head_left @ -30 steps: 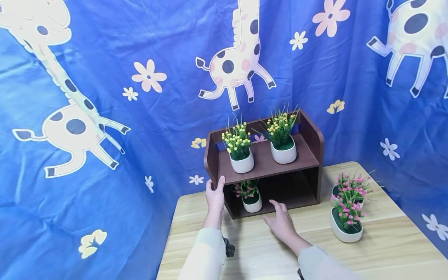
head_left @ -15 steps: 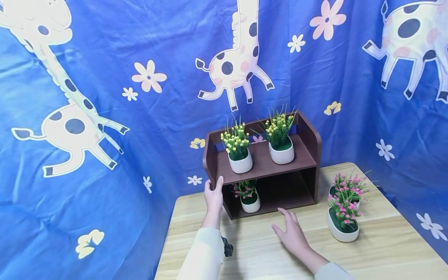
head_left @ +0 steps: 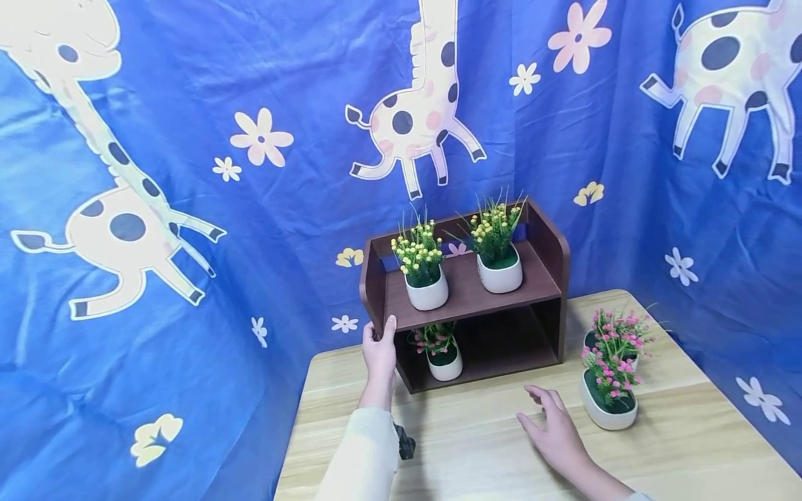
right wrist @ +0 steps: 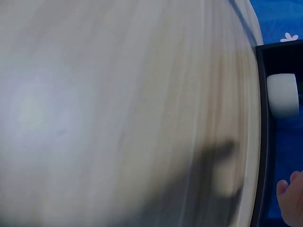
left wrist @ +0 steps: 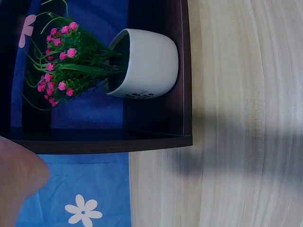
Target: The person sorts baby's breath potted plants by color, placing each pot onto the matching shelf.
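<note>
My left hand (head_left: 380,356) grips the left side panel of a dark brown two-tier desk shelf (head_left: 476,296), its thumb at the front edge. Inside the lower tier, near that hand, stands a white pot of pink artificial flowers (left wrist: 151,64). Two white pots of yellow flowers, a left one (head_left: 428,293) and a right one (head_left: 501,277), are on the upper tier. My right hand (head_left: 554,435) hovers over the table in front of the shelf's right end, fingers slightly bent and holding nothing. To its right is a pot of pink flowers (head_left: 609,410).
Behind that front pot, another pink-flowered plant (head_left: 626,330) partly overlaps it. The light wood table (head_left: 476,445) ends at its right edge, beside the blue giraffe-print curtain (head_left: 301,209). The same curtain hangs directly behind the shelf.
My right hand has drawn away from the lower tier, moving right and toward me. The left hand keeps its hold on the shelf. The head view has turned slightly right.
</note>
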Demonstrator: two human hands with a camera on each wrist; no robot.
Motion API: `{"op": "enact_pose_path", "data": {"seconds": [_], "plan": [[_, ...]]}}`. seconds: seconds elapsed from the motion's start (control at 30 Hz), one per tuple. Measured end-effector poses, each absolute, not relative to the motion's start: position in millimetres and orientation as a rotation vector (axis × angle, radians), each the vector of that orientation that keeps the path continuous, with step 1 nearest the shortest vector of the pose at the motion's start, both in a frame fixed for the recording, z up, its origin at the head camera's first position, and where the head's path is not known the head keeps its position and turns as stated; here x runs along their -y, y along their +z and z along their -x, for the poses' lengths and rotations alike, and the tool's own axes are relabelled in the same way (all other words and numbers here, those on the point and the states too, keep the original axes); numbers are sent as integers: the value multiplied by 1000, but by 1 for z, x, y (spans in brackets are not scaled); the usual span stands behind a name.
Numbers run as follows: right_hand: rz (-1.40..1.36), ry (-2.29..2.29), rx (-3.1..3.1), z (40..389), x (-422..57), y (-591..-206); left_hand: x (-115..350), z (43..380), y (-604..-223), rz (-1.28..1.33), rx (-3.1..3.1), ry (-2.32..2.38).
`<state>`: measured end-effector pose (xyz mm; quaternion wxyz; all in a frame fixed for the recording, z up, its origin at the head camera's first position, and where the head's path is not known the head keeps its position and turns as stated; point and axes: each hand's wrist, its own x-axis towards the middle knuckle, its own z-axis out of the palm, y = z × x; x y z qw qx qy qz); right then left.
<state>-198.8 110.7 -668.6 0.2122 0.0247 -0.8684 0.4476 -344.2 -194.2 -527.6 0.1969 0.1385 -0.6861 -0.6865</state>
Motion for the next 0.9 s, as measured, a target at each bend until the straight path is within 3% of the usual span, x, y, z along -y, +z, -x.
{"op": "enact_pose_path", "data": {"seconds": [0.9], "plan": [[64,1214,2355,159,-172,-701,195,347,-528,-384,1920,-1940]]}}
